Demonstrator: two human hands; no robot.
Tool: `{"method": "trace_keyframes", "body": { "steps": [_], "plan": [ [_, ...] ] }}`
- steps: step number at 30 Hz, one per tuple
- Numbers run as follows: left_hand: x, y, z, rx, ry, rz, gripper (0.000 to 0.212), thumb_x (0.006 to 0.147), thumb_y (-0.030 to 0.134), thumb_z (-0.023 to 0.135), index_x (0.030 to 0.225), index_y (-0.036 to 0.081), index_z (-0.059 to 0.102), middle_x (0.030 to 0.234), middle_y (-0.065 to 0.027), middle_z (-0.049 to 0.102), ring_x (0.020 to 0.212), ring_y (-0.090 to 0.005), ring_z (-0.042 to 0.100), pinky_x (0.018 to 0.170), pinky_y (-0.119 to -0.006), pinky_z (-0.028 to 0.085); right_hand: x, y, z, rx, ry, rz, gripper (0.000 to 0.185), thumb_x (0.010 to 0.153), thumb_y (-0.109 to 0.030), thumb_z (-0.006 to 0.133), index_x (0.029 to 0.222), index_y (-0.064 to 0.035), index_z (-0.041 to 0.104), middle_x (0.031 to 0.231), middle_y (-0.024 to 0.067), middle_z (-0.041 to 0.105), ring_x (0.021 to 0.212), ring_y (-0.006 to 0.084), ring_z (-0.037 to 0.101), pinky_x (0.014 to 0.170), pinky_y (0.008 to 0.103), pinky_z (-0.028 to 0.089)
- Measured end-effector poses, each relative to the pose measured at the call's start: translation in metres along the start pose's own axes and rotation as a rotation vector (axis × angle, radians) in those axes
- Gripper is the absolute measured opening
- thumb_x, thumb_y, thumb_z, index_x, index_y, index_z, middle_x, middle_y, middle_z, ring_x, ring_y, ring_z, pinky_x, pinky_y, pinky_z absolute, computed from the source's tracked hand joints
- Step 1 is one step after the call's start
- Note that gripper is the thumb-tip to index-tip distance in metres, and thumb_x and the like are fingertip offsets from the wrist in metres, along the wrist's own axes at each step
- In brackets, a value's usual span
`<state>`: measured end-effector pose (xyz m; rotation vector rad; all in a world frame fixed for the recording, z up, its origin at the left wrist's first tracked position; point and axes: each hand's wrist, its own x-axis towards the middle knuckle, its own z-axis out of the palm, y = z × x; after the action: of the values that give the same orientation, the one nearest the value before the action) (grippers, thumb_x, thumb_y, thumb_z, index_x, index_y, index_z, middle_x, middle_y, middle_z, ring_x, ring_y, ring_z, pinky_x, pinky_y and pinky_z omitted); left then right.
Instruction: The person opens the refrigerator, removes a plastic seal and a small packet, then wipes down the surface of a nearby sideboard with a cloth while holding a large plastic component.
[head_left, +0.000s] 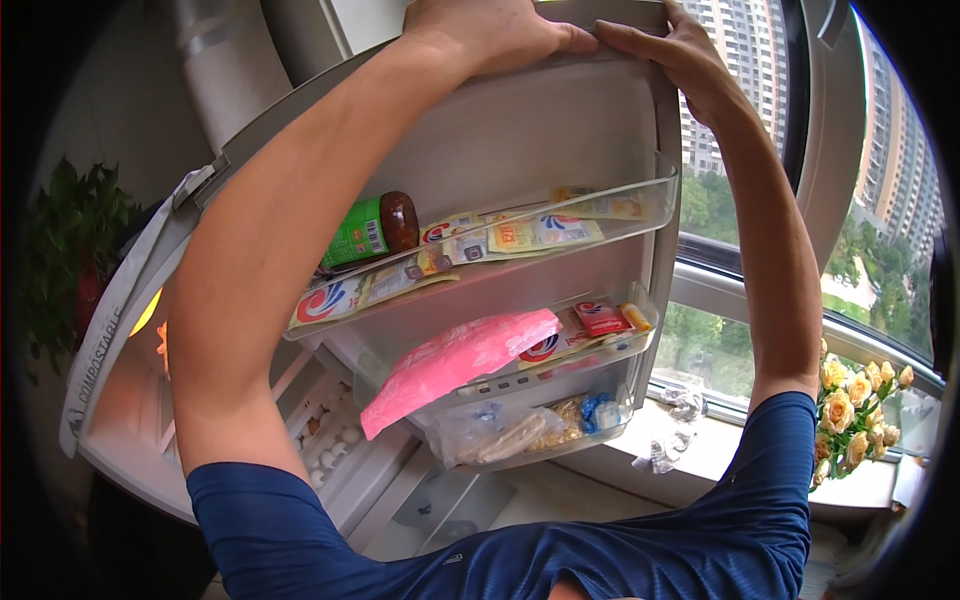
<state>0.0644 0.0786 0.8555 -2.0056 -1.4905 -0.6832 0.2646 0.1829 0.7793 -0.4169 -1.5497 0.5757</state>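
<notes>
Both hands are raised to the top edge of an open refrigerator door (540, 112). My left hand (495, 30) lies over this edge, its thumb pointing right and its fingers cut off by the picture's rim. Just beside it, my right hand (675, 49) rests at the door's top corner, thumb towards the left one. Whether either hand grips the edge cannot be told. Below them, a clear door shelf (645, 199) bears a jar with a green label (360, 236) and flat food packets (544, 232). A pink bag (457, 360) leans out of the middle shelf.
Plastic bags (495, 439) fill the lowest door shelf. Eggs (337, 446) lie inside the refrigerator at lower left. A whitish bag (112, 307) bearing print hangs at the left. At right are a window (712, 352), crumpled material (675, 427) on the sill, and yellow roses (840, 412).
</notes>
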Motion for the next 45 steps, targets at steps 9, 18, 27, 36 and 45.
{"method": "trace_keyframes", "body": {
  "steps": [9,18,27,36,45],
  "plan": [
    [0.006,0.011,0.003,-0.023,-0.032,-0.026,0.062,0.084,0.059,0.081,0.116,0.006,0.083,0.118,-0.023,0.079,0.116,-0.0369,0.075,0.104,-0.045,0.057,0.001,0.014,-0.028,0.14,-0.204,-0.023,0.074,0.085,-0.033,0.095,0.142,-0.0011,0.06,0.128,0.014,0.071,0.116,0.0225,0.069,0.099,0.0371,0.057],
    [0.02,0.025,0.007,0.028,-0.103,0.024,0.063,0.086,0.057,0.077,0.116,0.002,0.082,0.115,-0.0263,0.079,0.114,-0.0385,0.075,0.102,-0.046,0.058,0.01,0.01,-0.054,0.119,-0.272,0.135,0.077,0.091,-0.022,0.087,0.158,-0.0062,0.052,0.146,0.0162,0.064,0.131,0.0271,0.063,0.105,0.047,0.056],
    [0.027,0.039,0.014,0.001,-0.108,0.052,0.067,0.087,0.059,0.075,0.109,-0.004,0.082,0.112,-0.0289,0.078,0.11,-0.0395,0.076,0.099,-0.047,0.058,-0.002,0.007,-0.045,0.037,-0.101,0.113,0.074,0.091,-0.029,0.087,0.155,-0.0072,0.056,0.148,0.0181,0.062,0.131,0.0286,0.062,0.104,0.0483,0.055],
    [0.036,0.014,0.006,0.001,-0.155,0.124,0.064,0.086,0.058,0.078,0.112,-0.002,0.082,0.112,-0.0288,0.078,0.108,-0.0394,0.076,0.098,-0.047,0.059,0.006,0.023,-0.034,0.114,-0.15,-0.009,0.064,0.092,-0.027,0.088,0.147,-0.0071,0.064,0.132,0.014,0.074,0.119,0.0229,0.07,0.102,0.0401,0.057],
    [0.007,-0.059,0.0,-0.044,-0.041,0.329,0.052,0.094,0.045,0.078,0.131,0.009,0.077,0.12,-0.0229,0.078,0.116,-0.039,0.074,0.103,-0.046,0.057,0.029,0.063,-0.06,-0.143,-0.168,-0.032,0.069,0.099,-0.051,0.078,0.159,-0.0241,0.057,0.146,0.013,0.068,0.138,0.0302,0.063,0.109,0.054,0.058]
  ]
}}
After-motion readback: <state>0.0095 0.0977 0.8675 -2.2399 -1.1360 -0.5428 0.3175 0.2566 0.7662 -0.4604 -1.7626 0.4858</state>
